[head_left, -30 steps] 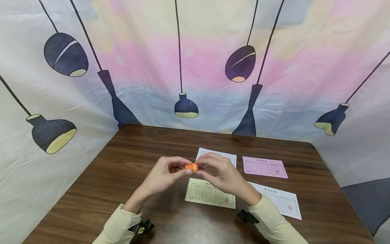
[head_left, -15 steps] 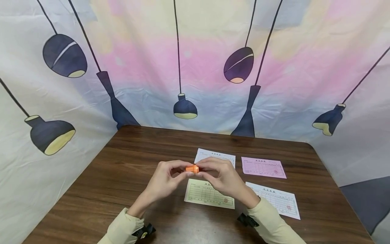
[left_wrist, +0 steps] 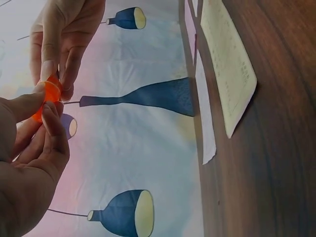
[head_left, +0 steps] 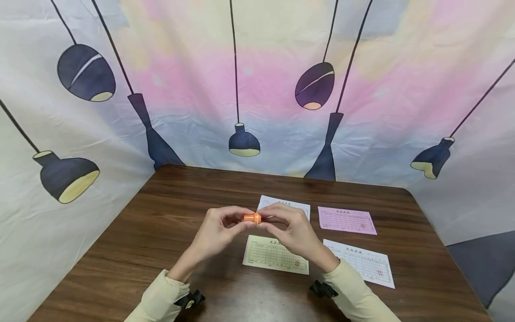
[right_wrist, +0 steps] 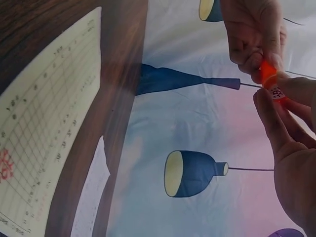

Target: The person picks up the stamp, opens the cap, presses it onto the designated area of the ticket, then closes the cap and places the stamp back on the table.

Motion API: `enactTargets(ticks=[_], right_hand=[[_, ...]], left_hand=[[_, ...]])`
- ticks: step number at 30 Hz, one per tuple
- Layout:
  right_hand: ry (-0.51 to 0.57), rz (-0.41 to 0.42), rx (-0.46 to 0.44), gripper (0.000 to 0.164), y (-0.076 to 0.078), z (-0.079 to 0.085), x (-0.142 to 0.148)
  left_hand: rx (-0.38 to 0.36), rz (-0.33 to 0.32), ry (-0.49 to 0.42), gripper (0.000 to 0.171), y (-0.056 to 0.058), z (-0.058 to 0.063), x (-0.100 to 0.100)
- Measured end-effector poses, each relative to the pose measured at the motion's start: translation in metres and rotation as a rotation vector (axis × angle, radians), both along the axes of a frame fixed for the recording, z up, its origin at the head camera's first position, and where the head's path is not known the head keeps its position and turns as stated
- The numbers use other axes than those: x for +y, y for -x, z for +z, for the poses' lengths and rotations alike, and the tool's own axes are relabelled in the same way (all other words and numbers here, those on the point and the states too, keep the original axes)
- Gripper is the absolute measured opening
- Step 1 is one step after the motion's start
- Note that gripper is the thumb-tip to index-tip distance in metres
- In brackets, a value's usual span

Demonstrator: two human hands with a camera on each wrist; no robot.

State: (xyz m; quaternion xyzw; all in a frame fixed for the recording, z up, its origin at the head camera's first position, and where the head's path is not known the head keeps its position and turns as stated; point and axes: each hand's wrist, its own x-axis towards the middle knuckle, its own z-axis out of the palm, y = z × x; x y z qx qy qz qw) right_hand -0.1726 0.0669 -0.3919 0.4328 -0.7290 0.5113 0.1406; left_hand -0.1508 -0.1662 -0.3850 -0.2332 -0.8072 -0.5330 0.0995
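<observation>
A small orange stamp (head_left: 252,218), knob-shaped with a wider end, is held up over the table between both hands. My left hand (head_left: 216,230) pinches its narrow end between thumb and fingers. The thumb and fingertips of my right hand (head_left: 295,230) grip the wider end. In the right wrist view, a white face with red characters (right_wrist: 276,92) shows at the end on the right hand's side. Below the right hand lies a yellow form slip (head_left: 273,257) with a red stamp mark. Behind that hand, a white slip (head_left: 267,201) is partly hidden.
On the dark wooden table (head_left: 161,214), a pink slip (head_left: 348,220) lies at the back right and another white slip (head_left: 364,264) near the right forearm, both with red marks. A cloth backdrop (head_left: 193,134) printed with lamps hangs behind the table's far edge.
Both hands dip slightly and then rise again, with the stamp still held between them. The slips stay in place.
</observation>
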Motion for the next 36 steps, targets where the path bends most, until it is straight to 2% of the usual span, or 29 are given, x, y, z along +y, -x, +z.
enactTargets(ticks=[9,15,20,24,30,32,36], right_hand=[[0.011,-0.005,-0.032,0.024,0.002,0.000,-0.005],[-0.022,-0.006,-0.013,0.022,0.004,-0.003,-0.005],[-0.065,-0.025,0.012,0.020,0.008,-0.001,0.004],[-0.077,-0.069,0.051,0.016,0.010,0.000,0.016],[-0.081,-0.123,0.083,0.013,0.014,0.002,0.035],[-0.083,-0.142,0.080,0.011,0.014,0.004,0.041],[-0.089,-0.164,0.080,0.012,0.015,0.006,0.049]], left_hand=[[-0.045,0.008,-0.130,0.028,0.002,0.000,-0.004],[-0.058,0.018,-0.105,0.026,0.005,-0.002,-0.006],[-0.060,0.036,-0.074,0.027,0.012,-0.004,-0.011],[-0.037,0.089,0.016,0.026,0.020,-0.006,-0.019],[0.011,0.179,0.268,0.022,0.036,-0.018,-0.035],[0.009,0.182,0.345,0.021,0.042,-0.024,-0.041],[-0.033,0.146,0.462,0.021,0.054,-0.035,-0.050]])
